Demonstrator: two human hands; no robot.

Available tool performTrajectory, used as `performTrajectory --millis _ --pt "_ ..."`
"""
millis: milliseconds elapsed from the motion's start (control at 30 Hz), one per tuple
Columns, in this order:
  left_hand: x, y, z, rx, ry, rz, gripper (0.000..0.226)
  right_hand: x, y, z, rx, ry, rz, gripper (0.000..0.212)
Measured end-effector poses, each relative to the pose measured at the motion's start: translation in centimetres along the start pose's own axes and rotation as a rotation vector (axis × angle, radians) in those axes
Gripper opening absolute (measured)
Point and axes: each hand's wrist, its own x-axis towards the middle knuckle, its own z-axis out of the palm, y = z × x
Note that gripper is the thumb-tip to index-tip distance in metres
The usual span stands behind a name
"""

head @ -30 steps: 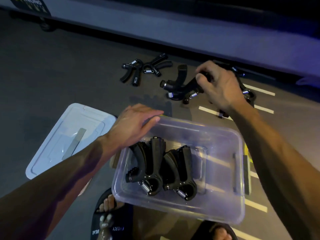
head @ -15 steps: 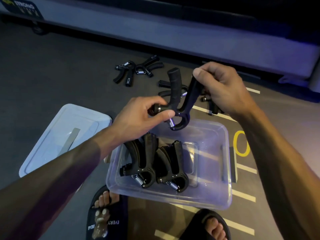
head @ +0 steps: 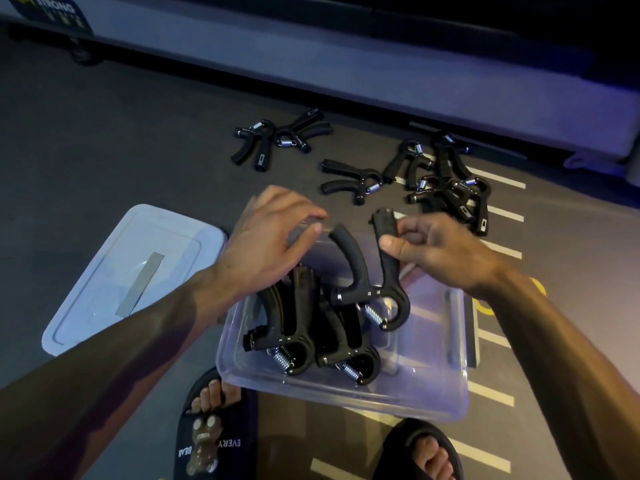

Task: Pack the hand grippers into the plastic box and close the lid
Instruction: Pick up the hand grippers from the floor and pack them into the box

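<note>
Two hands — right [head: 440, 251] pinching gripper [head: 367, 282].

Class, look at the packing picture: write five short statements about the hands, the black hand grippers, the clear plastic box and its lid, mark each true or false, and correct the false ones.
1. The right hand pinches a black hand gripper above the clear plastic box. True.
2. The clear plastic lid is on the box. False: it lies on the floor left of it.
3. Two black grippers lie inside the box. True.
4. The left hand grips a gripper. False: it holds nothing.
5. No grippers remain on the floor. False: several loose grippers lie beyond the box.
</note>
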Motion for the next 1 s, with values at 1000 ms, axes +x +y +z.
performTrajectory --millis 1000 --pt "-1.9 -3.0 1.7 0.113 -0.204 -0.041 0.043 -2.3 3.8 6.9 -0.421 0.105 0.265 0.032"
